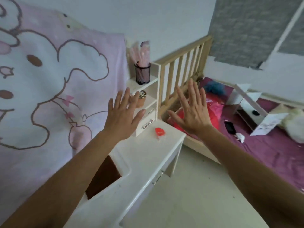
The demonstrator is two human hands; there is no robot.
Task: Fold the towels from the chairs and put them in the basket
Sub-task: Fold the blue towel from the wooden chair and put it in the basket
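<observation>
Hanging left of spread fingers (pixel 127 96): towel (pixel 49 79)

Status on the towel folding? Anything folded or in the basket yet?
Done: nothing visible. No folded towel, chair or basket is in view. In hand: nothing; the left hand and right hand are raised open with fingers spread above the white desk. A large pink cartoon-print cloth hangs unfolded at left; whether it is one of the towels is unclear. Left: all folding and loading, judging by this view.
</observation>
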